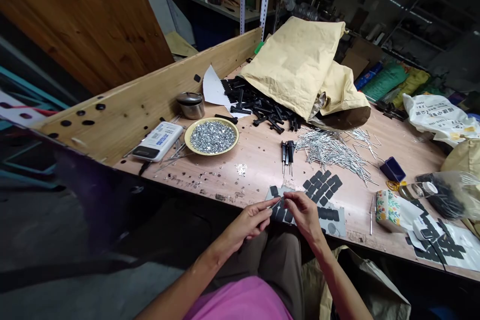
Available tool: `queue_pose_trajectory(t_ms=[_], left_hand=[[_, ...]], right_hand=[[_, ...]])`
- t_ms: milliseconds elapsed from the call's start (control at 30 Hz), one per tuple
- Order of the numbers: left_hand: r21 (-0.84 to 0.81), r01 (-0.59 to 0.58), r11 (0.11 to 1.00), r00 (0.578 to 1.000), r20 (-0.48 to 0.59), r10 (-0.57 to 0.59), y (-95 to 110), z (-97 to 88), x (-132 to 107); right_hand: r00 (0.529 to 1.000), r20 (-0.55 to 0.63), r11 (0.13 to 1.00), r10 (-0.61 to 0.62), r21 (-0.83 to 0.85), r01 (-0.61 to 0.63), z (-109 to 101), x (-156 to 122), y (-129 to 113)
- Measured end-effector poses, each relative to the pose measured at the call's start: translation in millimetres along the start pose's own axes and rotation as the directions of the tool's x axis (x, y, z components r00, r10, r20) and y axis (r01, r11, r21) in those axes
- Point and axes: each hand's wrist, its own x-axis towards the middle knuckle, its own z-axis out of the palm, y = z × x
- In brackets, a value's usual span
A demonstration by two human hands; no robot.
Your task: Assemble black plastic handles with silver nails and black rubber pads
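Note:
My left hand [253, 219] is closed near the table's front edge, its index finger reaching right toward the other fingertips. My right hand [304, 214] pinches beside it, and the two sets of fingertips almost meet. Whatever they hold is too small to make out. Under them lies a grey sheet [339, 229] carrying dark rounded pads. More black pads [323, 186] sit in rows just behind the right hand. Beyond the fingers are a few black-handled pieces with thin metal shafts [287, 152], next to a heap of thin metal rods [333, 152].
A yellow bowl of small metal parts [212, 136], a white digital scale [159, 141] and a metal pot [190, 105] stand left. Black plastic parts [268, 110] spill beneath a large paper sack [296, 62]. Rightward are a blue box [392, 169] and a floral box [388, 210].

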Motion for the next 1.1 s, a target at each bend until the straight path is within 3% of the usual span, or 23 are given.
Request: queue_pose_trajectory(t_ms=[267, 500, 700, 833, 933, 1000, 1100], left_hand=[[-0.095, 0.148, 0.984, 0.972, 0.198, -0.127, 8, -5.5, -4], [-0.035, 0.165, 0.986, 0.970, 0.188, -0.155, 8, -7.1, -2], [0.076, 0.130, 0.989, 0.980, 0.144, -0.140, 11, -3.3, 2], [0.203, 0.036, 0.978, 0.987, 0.146, -0.067, 8, -0.7, 2], [0.470, -0.213, 0.856, 0.975, 0.042, 0.219, 1, 3.7, 2], [0.670, -0.324, 0.668, 0.901, 0.004, 0.434, -3, 7.0, 2], [0.833, -0.359, 0.421, 0.820, 0.065, 0.569, -8, 10.7, 3]], right_hand=[[0.962, 0.226, 0.984, -0.153, -0.056, 0.170, -19, 11, -1], [0.870, 0.401, 0.891, -0.288, -0.220, 0.396, -31, 10, -12], [0.906, 0.390, 0.940, -0.166, -0.213, 0.265, -33, 8, -13], [0.900, 0.396, 0.943, -0.181, -0.192, 0.274, -33, 8, -12], [0.895, 0.411, 0.946, -0.175, -0.182, 0.268, -33, 8, -12], [0.899, 0.408, 0.952, -0.158, -0.179, 0.249, -34, 7, -13], [0.898, 0.405, 0.935, -0.170, -0.223, 0.277, -34, 5, -12]])
